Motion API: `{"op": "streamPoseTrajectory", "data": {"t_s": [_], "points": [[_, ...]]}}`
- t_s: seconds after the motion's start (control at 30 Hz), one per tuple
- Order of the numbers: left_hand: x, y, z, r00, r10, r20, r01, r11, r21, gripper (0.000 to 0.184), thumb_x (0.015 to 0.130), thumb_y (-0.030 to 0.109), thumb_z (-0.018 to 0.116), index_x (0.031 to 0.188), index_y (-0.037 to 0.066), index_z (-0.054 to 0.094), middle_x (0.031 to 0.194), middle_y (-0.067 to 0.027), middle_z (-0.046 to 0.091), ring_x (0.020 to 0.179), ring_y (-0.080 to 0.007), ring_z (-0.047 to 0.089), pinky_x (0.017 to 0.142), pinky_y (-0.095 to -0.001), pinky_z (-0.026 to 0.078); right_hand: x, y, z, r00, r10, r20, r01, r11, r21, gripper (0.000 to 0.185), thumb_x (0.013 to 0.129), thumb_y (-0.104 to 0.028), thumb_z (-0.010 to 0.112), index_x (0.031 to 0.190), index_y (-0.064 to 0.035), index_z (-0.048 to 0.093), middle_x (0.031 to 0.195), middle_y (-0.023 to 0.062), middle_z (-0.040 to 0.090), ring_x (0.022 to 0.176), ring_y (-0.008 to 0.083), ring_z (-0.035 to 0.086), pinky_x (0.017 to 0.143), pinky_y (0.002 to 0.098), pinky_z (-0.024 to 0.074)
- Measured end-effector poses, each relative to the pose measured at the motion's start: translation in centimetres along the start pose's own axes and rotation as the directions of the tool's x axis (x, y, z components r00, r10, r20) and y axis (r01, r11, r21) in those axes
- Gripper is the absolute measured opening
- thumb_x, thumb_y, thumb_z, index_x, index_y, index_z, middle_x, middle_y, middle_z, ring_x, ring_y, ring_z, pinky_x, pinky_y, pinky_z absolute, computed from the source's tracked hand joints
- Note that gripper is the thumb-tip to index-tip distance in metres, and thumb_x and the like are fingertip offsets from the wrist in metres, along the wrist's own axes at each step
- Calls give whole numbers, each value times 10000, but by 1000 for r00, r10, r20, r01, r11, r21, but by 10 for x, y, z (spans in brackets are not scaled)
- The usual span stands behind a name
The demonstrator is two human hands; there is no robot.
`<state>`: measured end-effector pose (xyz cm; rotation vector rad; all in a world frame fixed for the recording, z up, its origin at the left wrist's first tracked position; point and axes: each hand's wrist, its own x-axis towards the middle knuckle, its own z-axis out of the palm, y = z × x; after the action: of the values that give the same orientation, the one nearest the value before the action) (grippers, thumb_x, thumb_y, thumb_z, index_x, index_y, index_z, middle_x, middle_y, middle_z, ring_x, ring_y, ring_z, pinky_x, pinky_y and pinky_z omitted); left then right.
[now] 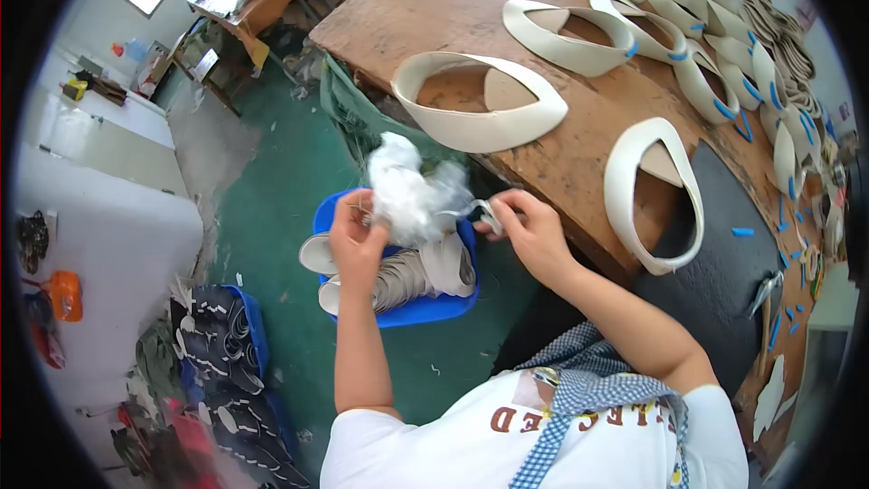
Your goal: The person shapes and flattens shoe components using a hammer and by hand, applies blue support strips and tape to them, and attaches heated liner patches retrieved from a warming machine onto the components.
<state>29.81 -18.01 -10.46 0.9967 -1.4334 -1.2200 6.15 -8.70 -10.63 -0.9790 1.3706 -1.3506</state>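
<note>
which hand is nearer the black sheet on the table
Right. The right hand is beside the edge of the wooden table, left of the black sheet in view; the left hand is farther left, over the blue basin.

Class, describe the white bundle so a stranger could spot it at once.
Start at the big brown table, then find the blue bin of cream pieces beside it. Over that bin, between the left hand and right hand, is the white bundle. Unlike the smooth cream pieces, it is wispy and partly see-through.
</note>
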Motion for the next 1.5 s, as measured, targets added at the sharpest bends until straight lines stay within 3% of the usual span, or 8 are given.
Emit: {"op": "streamPoseTrajectory", "data": {"t_s": [0.13, 0.3, 0.67, 0.77, 0.97, 1.2, 1.3, 1.5], "points": [[-50, 0, 49, 980, 69, 186, -87, 992, 93, 493, 829, 16, 707, 1301, 65, 572, 1197, -74, 534, 1136, -196, 544, 963, -329, 480, 3, 29, 15, 996, 39, 83, -38, 999, -9, 259, 1001, -180, 566, 985, 38, 706, 736, 39, 677, 689, 84, 573, 616, 289, 468], [-72, -12, 79, 917, 197, 348, -339, 845, 414, 613, 824, 67, 729, 1405, 74, 535, 1368, -162, 465, 1253, -329, 511, 1020, -423, 454, -26, 19, -6, 864, 432, 257, -501, 787, 361, 294, 1010, -172, 515, 1184, 18, 655, 1097, 80, 689, 948, 170, 666, 863, 346, 535], [-64, -31, 127, 980, 199, 29, -180, 807, 563, 326, 791, 84, 723, 1075, -17, 600, 950, -214, 663, 886, -346, 671, 784, -411, 515, -60, 16, -27, 820, 401, 408, -572, 546, 612, 575, 1055, -375, 462, 1488, -13, 354, 1369, 178, 567, 1220, 268, 582, 1079, 391, 397], [-44, -42, 104, 975, 58, -216, 76, 825, 560, 314, 821, 73, 698, 1111, -6, 606, 1038, -168, 686, 879, -292, 682, 770, -372, 525, -87, -7, -40, 923, 334, 191, -384, 821, 422, 597, 1057, -381, 459, 1502, 0, 341, 1441, 197, 517, 1229, 263, 574, 1074, 403, 399], [-49, -35, 97, 873, -483, 64, 456, 762, -460, 317, 914, -2, 579, 1227, 34, 550, 1135, -105, 647, 978, -206, 668, 831, -359, 567, -97, 39, -58, 903, 418, 102, -427, 898, 102, 495, 958, -211, 643, 1368, -7, 453, 1288, 124, 570, 1151, 188, 594, 874, 354, 543], [-100, -16, 126, 939, -187, 289, 139, 974, 179, 454, 920, -24, 578, 1353, 39, 457, 1221, -82, 586, 1085, -162, 581, 939, -297, 467, -75, 48, -34, 966, 258, 16, -253, 930, 266, 345, 856, 13, 629, 1192, 17, 551, 934, 96, 673, 746, 152, 685, 568, 266, 558], [-100, 4, 119, 857, -293, 424, 378, 917, -129, 497, 906, -2, 615, 1369, 40, 440, 1242, -91, 580, 1144, -181, 556, 1001, -331, 440, -66, 42, -44, 957, 288, 15, -275, 894, 354, 369, 830, 34, 633, 1189, 9, 551, 934, 100, 671, 749, 136, 678, 560, 264, 549], [-87, -40, 87, 975, -214, -52, 219, 969, 118, 480, 928, 83, 661, 1363, 7, 473, 1238, -119, 590, 1141, -209, 576, 977, -355, 472, -83, 33, -29, 968, -2, 250, -26, 994, 110, 467, 873, -17, 666, 1290, 31, 461, 1016, 125, 660, 886, 155, 669, 750, 290, 547]]}}
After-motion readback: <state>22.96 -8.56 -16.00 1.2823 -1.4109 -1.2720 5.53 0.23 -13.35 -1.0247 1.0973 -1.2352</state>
